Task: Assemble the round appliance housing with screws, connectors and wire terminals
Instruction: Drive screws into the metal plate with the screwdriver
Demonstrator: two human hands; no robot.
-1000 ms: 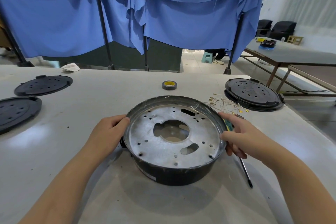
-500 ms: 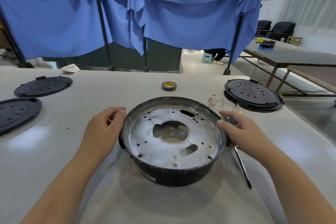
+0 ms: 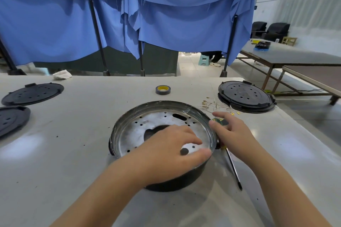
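- The round housing (image 3: 162, 134) sits on the white bench (image 3: 92, 153), open side up, with its perforated metal plate showing; the near part of the plate and rim is hidden under the left hand (image 3: 171, 155).
- The left hand reaches over the housing from the near side, fingers stretched toward the housing's right rim; its grip is loose and flat, curled round nothing that can be seen. The fingertips are blurred, so whether they touch the plate cannot be told.
- A small dark round spot shows beside the left thumb; what it is cannot be made out.
- The right hand (image 3: 234, 134) lies just right of the housing, against its rim, over the green and yellow handle of a screwdriver (image 3: 233, 167). Whether that grip closes round the handle cannot be told, as the hand covers most of it.
- The screwdriver's dark shaft runs from under the right hand toward the near right of the housing, flat on the bench.
- Beyond the housing to the right lies a tangle of thin wire terminals (image 3: 215, 106), too small to count.
- Further right of the housing rests a black round lid (image 3: 245, 96); two more lids lie far left, the nearer one cut off by the frame.
- Behind the housing sits a roll of tape (image 3: 163, 89).
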